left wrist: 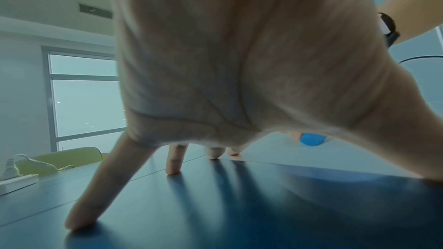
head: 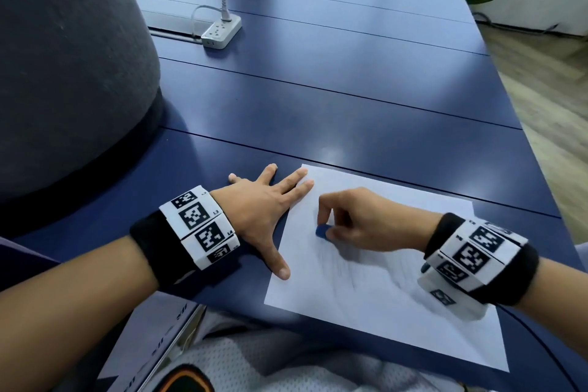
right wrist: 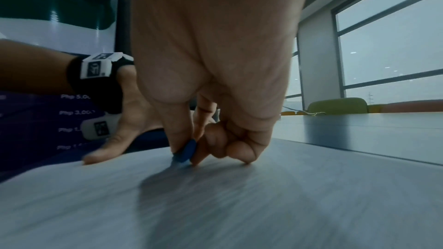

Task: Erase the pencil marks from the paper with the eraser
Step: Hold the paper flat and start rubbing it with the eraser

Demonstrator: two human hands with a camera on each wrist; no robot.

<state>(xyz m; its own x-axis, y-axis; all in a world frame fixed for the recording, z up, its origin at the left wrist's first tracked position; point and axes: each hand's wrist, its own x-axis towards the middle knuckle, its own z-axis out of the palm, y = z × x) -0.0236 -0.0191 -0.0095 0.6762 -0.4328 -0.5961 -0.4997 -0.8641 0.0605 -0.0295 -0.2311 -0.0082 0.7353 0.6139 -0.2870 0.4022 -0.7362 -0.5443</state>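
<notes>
A dark blue table (head: 350, 99) is carrying a white sheet of paper (head: 397, 321) near its front edge, a white power strip (head: 221, 31) farther back, and a left hand (head: 254, 210) lying flat beside the paper.

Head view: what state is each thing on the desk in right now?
White paper sheet: flat on the blue table, faint pencil marks remaining.
Small blue eraser: pinched, pressed on the paper.
Right hand: pinching eraser.
Left hand: spread flat, holding the paper's edge.
White power strip: one cable plugged in.
</notes>
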